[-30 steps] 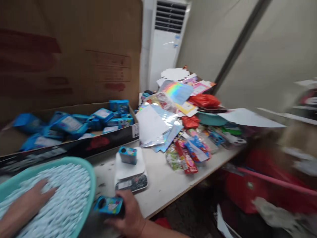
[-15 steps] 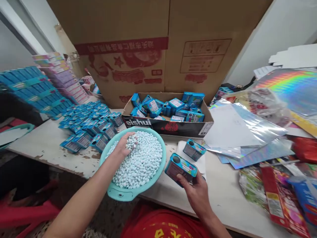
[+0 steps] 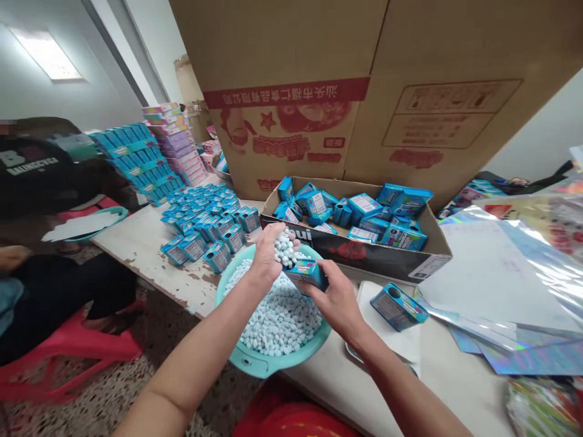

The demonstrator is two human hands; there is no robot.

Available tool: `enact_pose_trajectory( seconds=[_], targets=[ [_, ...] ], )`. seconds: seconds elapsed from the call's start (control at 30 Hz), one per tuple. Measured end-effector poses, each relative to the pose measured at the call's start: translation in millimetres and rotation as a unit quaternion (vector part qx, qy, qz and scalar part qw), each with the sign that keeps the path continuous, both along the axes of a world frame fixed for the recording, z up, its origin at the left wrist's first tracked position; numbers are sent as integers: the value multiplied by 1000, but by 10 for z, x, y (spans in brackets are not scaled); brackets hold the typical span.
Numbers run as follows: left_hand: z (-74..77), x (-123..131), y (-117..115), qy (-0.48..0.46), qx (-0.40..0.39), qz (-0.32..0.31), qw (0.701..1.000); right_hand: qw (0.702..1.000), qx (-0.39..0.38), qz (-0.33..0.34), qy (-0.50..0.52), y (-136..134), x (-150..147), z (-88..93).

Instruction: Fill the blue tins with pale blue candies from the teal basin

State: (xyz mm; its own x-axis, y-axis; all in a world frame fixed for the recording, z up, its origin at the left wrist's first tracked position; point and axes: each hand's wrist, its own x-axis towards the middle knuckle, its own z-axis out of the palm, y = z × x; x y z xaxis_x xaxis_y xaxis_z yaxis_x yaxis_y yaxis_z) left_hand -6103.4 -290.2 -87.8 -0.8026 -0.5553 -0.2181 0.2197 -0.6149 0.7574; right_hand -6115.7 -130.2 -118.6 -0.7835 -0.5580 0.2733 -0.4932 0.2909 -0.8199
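My left hand (image 3: 266,255) is cupped around a heap of small pale candies (image 3: 284,247), tilted against the top of a small blue box (image 3: 306,271). That box is gripped by my right hand (image 3: 337,297), thumb and fingers on its sides. Both hands are above a turquoise basin (image 3: 262,364) full of the same pale blue-white candies (image 3: 280,328). How many candies have entered the box is hidden by my fingers. Right of my right hand, another blue box (image 3: 399,306) with a round hole in its top rests on a white pad (image 3: 368,297).
Several small blue boxes (image 3: 203,221) stand massed on the table's left side. Behind the basin, a low carton (image 3: 355,252) holds more boxes before a tall cardboard sheet (image 3: 291,54). Shiny sheets (image 3: 505,273) lie right. A seated person (image 3: 40,176) is at far left, near a red stool (image 3: 91,340).
My left hand has risen from the candies with a handful and turned up. My right hand has brought the box left, over the basin, to meet it. The view has swung left.
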Motion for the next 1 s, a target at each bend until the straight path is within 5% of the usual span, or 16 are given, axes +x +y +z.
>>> enact_pose_trajectory(
  seconds=[1.0],
  targets=[
    [-40, -67, 163, 22, -120, -1, 992, 999, 12, 3, -46, 28, -97, 79]
  ],
)
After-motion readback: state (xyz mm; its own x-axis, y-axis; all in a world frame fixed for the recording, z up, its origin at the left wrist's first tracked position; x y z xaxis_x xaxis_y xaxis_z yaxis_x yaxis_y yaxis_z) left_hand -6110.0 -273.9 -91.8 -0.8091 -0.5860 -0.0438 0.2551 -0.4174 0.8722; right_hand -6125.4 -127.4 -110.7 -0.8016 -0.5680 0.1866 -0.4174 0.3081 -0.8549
